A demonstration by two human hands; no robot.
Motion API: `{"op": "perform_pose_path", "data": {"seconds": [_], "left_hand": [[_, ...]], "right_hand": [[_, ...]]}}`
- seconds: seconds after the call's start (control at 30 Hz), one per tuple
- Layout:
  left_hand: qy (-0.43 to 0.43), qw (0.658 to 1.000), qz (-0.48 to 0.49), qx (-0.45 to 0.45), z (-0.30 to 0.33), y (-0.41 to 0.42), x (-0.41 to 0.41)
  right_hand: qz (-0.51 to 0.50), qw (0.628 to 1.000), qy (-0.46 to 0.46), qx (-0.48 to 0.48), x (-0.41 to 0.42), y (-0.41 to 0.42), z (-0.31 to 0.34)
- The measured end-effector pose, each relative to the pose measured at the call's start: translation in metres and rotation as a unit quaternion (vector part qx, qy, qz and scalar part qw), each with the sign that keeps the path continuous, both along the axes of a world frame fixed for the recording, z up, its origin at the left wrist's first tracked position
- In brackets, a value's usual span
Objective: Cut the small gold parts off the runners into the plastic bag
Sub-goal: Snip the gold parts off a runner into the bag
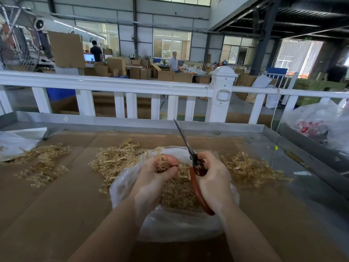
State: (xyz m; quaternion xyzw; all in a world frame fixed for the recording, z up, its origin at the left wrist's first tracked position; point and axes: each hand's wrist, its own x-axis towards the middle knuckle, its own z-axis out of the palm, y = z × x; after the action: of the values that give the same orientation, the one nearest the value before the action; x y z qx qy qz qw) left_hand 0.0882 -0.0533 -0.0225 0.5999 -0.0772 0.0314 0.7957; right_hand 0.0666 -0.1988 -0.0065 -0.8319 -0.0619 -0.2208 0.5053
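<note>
Nearest the camera, two bare forearms reach forward over the near edge of the plastic bag (pixel 170 224), which sits open-mouthed on the cardboard-covered desk (pixel 56 205) and serves as the landmark here. Directly above the bag's mouth, the left hand (pixel 160 173) has its fingers (pixel 171 160) curled around a small bundle of runner (pixel 160 157), whose pale stems stick up and away from the bag's far rim. Holding it there looks deliberate: anything snipped off should drop straight onto the heap of small gold parts (pixel 179 197) already lying inside the bag.

Above the bag's right half, the right hand (pixel 211 178) grips the scissors (pixel 194 163), its fingers wrapped round the red handles. The scissors' long axis runs from the handle ends over the bag's near right rim up to the blade tips, which point away from the person and slightly left, well beyond the bag's far rim. The blades appear closed or nearly so, and are not on the runner, so this reads as a pause between cuts.

Uncut runners lie in piles just behind the bag (pixel 117 159), to its right (pixel 251 169), and well apart to its left (pixel 41 163), presumably kept within reach of the left hand.
</note>
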Motion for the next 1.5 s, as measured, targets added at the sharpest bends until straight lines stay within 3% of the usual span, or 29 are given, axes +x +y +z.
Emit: {"op": "perform_pose_path", "data": {"seconds": [0.13, 0.47, 0.6, 0.73, 0.87, 1.1, 1.5], "left_hand": [[0.025, 0.999, -0.019, -0.039, -0.001, 0.003, -0.002], [0.084, 0.993, -0.044, -0.073, 0.006, -0.004, -0.008], [0.131, 0.991, -0.033, -0.006, 0.009, 0.005, -0.007], [0.075, 0.996, 0.044, 0.019, 0.006, 0.009, -0.006], [0.058, 0.995, 0.010, 0.083, 0.009, 0.007, -0.010], [0.089, 0.994, -0.043, 0.049, 0.006, 0.008, -0.004], [0.059, 0.998, -0.024, -0.010, -0.004, 0.002, -0.010]], "right_hand": [[0.055, 0.993, 0.065, 0.088, 0.000, -0.007, 0.007], [0.075, 0.995, 0.047, 0.047, -0.007, -0.003, 0.010], [0.076, 0.994, 0.046, 0.057, -0.006, -0.004, 0.011], [0.078, 0.994, 0.037, 0.072, -0.006, -0.004, 0.010], [0.075, 0.996, 0.022, 0.052, -0.005, -0.004, 0.007], [0.084, 0.996, 0.001, 0.010, -0.005, -0.005, 0.008], [0.108, 0.992, -0.006, 0.070, -0.007, -0.005, 0.010]]}}
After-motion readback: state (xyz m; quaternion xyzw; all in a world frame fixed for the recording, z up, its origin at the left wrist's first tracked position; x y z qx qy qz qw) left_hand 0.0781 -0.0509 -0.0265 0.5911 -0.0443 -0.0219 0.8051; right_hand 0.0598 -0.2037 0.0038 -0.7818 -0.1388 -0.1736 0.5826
